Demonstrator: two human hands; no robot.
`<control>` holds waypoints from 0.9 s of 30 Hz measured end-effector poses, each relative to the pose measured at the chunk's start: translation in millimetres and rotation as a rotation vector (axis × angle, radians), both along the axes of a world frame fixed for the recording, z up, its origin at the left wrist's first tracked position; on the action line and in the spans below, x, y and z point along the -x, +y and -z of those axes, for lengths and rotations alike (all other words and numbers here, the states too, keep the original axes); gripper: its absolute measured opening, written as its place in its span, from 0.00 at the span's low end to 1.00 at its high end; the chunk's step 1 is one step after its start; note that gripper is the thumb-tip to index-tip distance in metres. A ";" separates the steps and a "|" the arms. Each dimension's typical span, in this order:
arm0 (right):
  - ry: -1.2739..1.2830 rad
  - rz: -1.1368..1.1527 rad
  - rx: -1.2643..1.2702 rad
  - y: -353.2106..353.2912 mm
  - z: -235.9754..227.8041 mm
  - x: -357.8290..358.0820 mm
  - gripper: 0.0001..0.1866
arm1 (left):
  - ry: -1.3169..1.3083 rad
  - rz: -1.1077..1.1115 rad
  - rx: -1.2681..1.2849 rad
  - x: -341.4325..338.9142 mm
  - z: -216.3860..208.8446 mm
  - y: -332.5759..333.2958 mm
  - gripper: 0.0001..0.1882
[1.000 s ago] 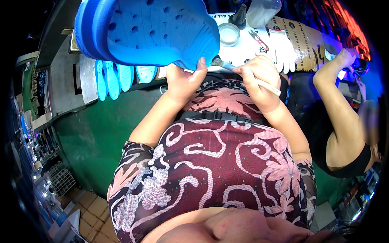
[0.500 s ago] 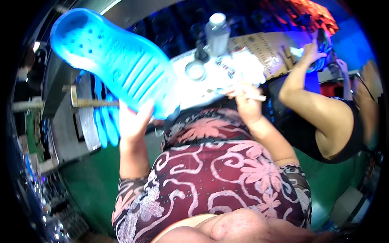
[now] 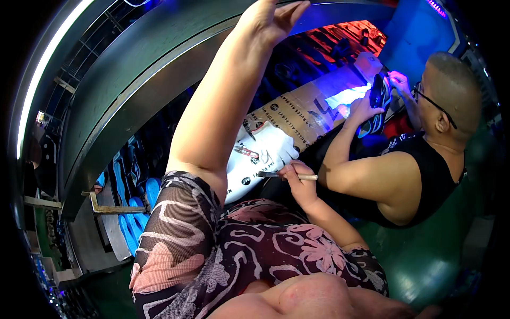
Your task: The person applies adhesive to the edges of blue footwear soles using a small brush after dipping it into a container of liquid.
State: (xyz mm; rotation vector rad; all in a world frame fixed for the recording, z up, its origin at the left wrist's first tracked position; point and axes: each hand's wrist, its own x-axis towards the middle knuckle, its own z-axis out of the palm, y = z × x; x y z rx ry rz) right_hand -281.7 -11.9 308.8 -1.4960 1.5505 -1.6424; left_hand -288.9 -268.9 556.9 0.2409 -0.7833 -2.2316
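Observation:
My left arm reaches far up and forward, over the metal-edged frame of the bench. My left hand (image 3: 270,24) is partly cut off by the top edge; its fingers are stretched out and I see nothing in them. Lower and to the right, my right hand (image 3: 300,190) is closed around the wooden handle of a small brush (image 3: 308,176). The brush's dark tip points left, over a white printed sheet (image 3: 239,186). On that sheet lie a red-handled tool (image 3: 246,152) and a crumpled white cloth or glove (image 3: 276,142).
Blue shoe soles (image 3: 130,226) stand at the left beside a wooden bar (image 3: 117,209). Brown cardboard (image 3: 289,114) covers the bench beyond the sheet. At the right a co-worker (image 3: 393,170) holds a dark shoe (image 3: 378,93) under blue light. A curved metal rail (image 3: 133,98) arches overhead.
The large blue shoe sole has left my left hand and is out of sight. That hand has moved up and forward. My right hand still holds the brush, slightly lower and further left.

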 end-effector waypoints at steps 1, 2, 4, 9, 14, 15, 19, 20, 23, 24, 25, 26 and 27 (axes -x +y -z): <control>-0.033 0.006 -0.023 -0.5 0.3 -1.0 0.16 | 0.030 0.023 -0.006 2.8 -8.6 5.7 0.29; -0.071 0.019 -0.047 -0.8 1.2 -2.0 0.16 | 0.056 0.053 -0.014 5.4 -11.3 12.0 0.29; -0.110 0.033 -0.082 -1.5 -3.3 -11.0 0.17 | -0.023 0.060 0.169 -28.3 0.9 33.1 0.26; -0.118 -0.043 -0.081 -8.8 -3.9 -15.9 0.17 | -0.513 0.084 0.437 -195.6 97.4 39.4 0.28; -0.274 -0.115 -0.148 -17.9 0.3 -31.9 0.18 | -1.163 -0.534 0.205 -412.3 229.1 95.4 0.13; -0.297 -0.128 -0.169 -20.3 0.3 -33.6 0.18 | -1.342 -0.694 0.197 -457.8 258.9 115.2 0.11; -0.336 -0.146 -0.239 -34.6 1.8 -50.1 0.17 | -1.520 -1.064 -0.313 -573.2 341.2 204.0 0.13; -0.333 -0.151 -0.267 -38.1 0.9 -56.4 0.17 | -1.522 -0.975 -0.376 -597.4 350.3 221.0 0.16; -0.254 -0.096 -0.296 -47.5 -6.2 -65.8 0.17 | -1.360 -1.048 -0.818 -601.2 381.3 240.1 0.29; -0.220 -0.106 -0.298 -50.7 -6.6 -68.0 0.18 | -1.203 -0.969 -0.821 -600.2 385.3 241.5 0.33; -0.201 -0.125 -0.307 -52.9 -18.6 -43.1 0.18 | -1.015 -0.933 -0.770 -575.6 373.1 250.6 0.30; -0.215 -0.144 -0.297 -60.2 -22.1 -51.0 0.18 | -0.920 -0.915 -0.804 -581.4 377.0 241.4 0.25; -0.224 -0.154 -0.285 -66.5 -23.7 -55.6 0.19 | -0.900 -0.921 -0.789 -576.7 381.4 233.6 0.18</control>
